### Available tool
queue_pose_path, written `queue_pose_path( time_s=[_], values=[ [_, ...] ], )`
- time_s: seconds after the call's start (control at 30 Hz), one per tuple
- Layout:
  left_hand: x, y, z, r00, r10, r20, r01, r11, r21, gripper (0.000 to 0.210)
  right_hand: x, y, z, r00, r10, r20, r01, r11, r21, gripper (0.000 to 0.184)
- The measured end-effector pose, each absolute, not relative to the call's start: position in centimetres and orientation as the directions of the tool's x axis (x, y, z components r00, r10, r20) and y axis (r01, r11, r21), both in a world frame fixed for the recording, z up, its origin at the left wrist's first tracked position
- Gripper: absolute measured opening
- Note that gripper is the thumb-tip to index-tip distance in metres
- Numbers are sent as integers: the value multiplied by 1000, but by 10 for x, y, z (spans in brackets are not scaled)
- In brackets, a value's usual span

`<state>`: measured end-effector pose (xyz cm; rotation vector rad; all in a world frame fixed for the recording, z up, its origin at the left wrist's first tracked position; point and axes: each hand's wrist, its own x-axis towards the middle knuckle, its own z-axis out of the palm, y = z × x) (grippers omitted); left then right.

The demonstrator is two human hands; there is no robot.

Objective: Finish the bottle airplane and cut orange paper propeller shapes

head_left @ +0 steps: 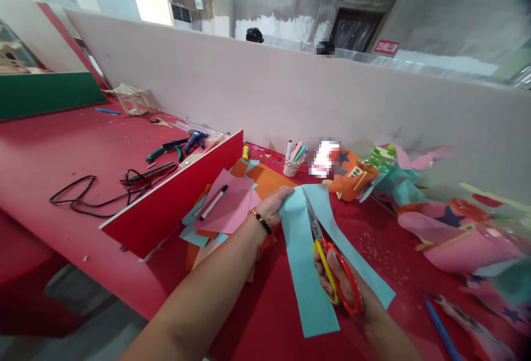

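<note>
A sheet of light blue paper point(298, 256) lies over the red table, cut lengthwise from the near edge almost to its far end, so that a second strip point(365, 267) spreads off to the right. My left hand point(271, 206), with a beaded bracelet at the wrist, grips the sheet's far left edge. In my right hand point(342, 286) are scissors point(317, 231) with one yellow and one red handle loop. Their blades reach into the far end of the cut and look nearly closed.
Left of the sheet, pink paper point(232, 200) and other coloured sheets lie under a marker point(213, 202). Behind stands a cup of pens point(291, 167). Decorated bottle crafts point(460, 234) line the right. A red divider point(178, 200) separates pliers point(166, 151) and a black cable point(83, 198).
</note>
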<state>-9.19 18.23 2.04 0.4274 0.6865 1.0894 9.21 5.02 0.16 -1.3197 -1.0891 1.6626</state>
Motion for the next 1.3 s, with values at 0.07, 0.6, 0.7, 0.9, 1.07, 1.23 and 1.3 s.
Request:
queue_pose_path(
  time_s=[0.07,0.6,0.7,0.9,1.07,1.23,1.3],
  values=[
    [-91,181,21,297,909,-292,-656,417,629,19,93,50,2,-204,918,-341,-26,-353,-935,51],
    [-86,181,13,279,932,-230,-682,361,636,25,91,51,-4,-240,933,-269,-7,-278,-960,54],
    [-86,180,15,286,926,-247,-673,378,636,25,91,51,-5,-232,935,-268,-9,-278,-961,53],
    [-86,180,16,289,922,-259,-667,388,636,25,89,50,-3,-239,937,-254,-19,-266,-964,54],
    [-85,180,15,287,924,-253,-660,382,647,25,85,52,0,-212,941,-263,-13,-272,-962,55],
    [-90,183,14,169,960,-225,-557,282,781,27,81,43,13,-144,950,-278,-50,-288,-956,58],
    [-95,186,12,82,974,-212,-460,226,859,28,81,29,20,-164,946,-280,-81,-296,-952,59]
  ],
)
